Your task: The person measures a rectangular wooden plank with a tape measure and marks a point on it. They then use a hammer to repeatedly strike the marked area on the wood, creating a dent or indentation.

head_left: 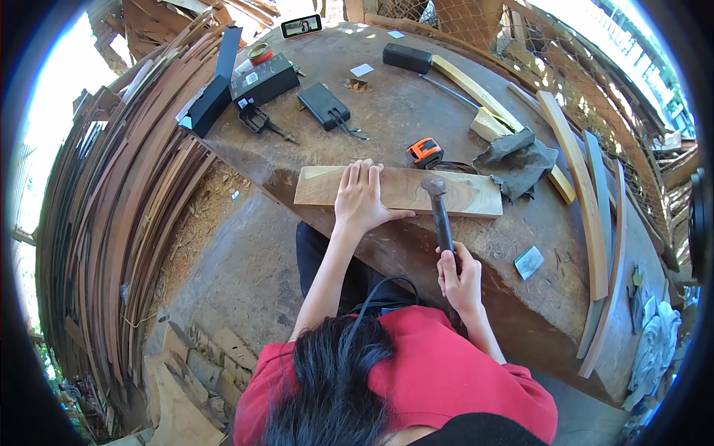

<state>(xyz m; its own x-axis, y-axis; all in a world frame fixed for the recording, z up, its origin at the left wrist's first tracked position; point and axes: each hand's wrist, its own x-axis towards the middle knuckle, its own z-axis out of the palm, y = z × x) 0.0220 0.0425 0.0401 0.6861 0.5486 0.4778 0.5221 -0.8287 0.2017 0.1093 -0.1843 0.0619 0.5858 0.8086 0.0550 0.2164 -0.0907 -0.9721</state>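
Observation:
A pale wooden board (pixel 461 195) lies along the table's near edge. My left hand (pixel 362 195) presses on its left part, open, with fingers stretched across the top face and the thumb pointing right along the near side. My right hand (pixel 460 279) is closed round the handle of a hammer (pixel 442 223). The hammer's head is over the board's right half; whether it touches the wood I cannot tell. Just beyond the board sits an orange and black tape measure (pixel 425 152). A crumpled grey cloth (pixel 515 163) lies at the board's right end.
On the table (pixel 401 97) are a black power bank (pixel 323 105), a dark box (pixel 264 80), a propped phone (pixel 301 27) and a black block-shaped thing (pixel 406 56). Long wooden strips (pixel 576 186) lie at right. Stacked planks (pixel 126 201) stand left; wood offcuts (pixel 178 394) lie below.

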